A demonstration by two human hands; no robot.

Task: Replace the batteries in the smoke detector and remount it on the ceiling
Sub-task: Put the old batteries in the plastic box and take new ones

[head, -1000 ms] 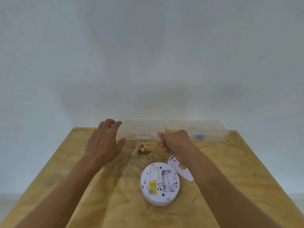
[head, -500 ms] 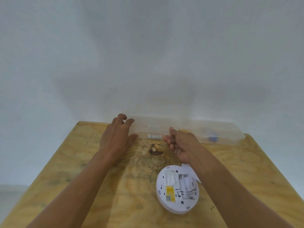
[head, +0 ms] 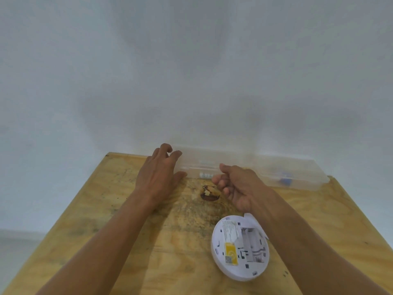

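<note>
1. Smoke detector (head: 240, 248) lies face down on the tabletop (head: 127, 241), lower right of centre frame. Its back is exposed; the battery bay looks open and, as far as I can tell through the blur, empty. A white piece, probably the bay cover (head: 249, 216), shows just behind it, partly hidden by my right forearm.

2. Clear plastic box (head: 204, 165) sits at the far edge of the tabletop, centre frame, against the wall. A second clear box (head: 297, 173) stands just to its right, with something blue inside that I cannot identify. A small light cylinder, possibly a battery (head: 205, 175), shows low at the front of the first box.

3. Left hand (head: 159, 173) is spread, fingers loosely curled, at the left end of the first box. It appears to touch or steady the box and grips nothing.

4. Right hand (head: 236, 186) is half closed, thumb raised and fingers curled inward, just in front of the box. I cannot tell whether it has hold of anything.

5. Step in hand, by my judgement: fetching fresh batteries from the box; refitting and remounting are not yet done.

6. Next move calls for steadying the box with the left hand, while the right opens it and picks out a cell, then checking polarity at the bay.
</note>
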